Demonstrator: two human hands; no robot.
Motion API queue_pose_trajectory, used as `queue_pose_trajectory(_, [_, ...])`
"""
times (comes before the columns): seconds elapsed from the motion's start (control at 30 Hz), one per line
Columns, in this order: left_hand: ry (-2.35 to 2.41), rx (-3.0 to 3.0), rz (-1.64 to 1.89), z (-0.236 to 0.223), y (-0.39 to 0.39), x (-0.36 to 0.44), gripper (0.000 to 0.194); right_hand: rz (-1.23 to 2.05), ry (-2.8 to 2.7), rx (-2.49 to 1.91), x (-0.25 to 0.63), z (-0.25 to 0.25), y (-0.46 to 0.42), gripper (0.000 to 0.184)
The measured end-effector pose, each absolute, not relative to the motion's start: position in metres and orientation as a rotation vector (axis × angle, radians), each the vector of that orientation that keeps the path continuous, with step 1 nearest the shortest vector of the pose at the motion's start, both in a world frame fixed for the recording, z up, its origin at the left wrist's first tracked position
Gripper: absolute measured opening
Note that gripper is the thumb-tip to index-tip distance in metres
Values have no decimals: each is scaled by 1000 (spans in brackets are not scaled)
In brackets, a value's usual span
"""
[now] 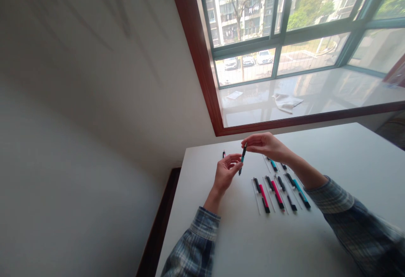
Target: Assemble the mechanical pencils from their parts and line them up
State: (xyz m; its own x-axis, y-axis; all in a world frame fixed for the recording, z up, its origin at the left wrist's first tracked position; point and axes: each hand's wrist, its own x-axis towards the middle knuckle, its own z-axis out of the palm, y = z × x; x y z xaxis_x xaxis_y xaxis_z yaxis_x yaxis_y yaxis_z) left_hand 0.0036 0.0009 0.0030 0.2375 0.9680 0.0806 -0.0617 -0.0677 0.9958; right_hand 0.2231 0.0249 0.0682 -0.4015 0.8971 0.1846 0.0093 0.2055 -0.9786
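A pen (242,158), black with a turquoise band, is held upright and slightly tilted above the table. My left hand (226,170) is closed on its lower part, thumb and fingers pinching it. At the pen's upper end, the fingertips of my right hand (265,145) are pinched together on the tip. Another pen (224,154) lies behind my left hand, mostly hidden by it. Right of the hands are rows of pen parts: pink barrels (264,196), a turquoise barrel (302,193), black grips (257,185) and thin white refills (255,196). My right forearm partly covers the back row.
The parts lie on a white table (247,243) that stands against a wall (110,120). Beyond its far edge is a window sill (249,110) with a white cloth (287,101) and a piece of paper (235,95). A reddish-brown frame (202,70) borders the window.
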Motion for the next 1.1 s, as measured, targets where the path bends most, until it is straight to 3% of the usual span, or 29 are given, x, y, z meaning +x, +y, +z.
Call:
queue_pose_trajectory(0.33, [1005,1353,1100,1,2,6,29,998,-1808,-1132,224,72,21,37])
queue_pose_trajectory(0.6, [1036,1394,1113,-4,4,3,29,1014,-1871,-1068,235,84,19,49])
queue_pose_trajectory(1.1, [1131,1666,1155,6,-3,5,19,789,-2029,-1180,241,78,23,33])
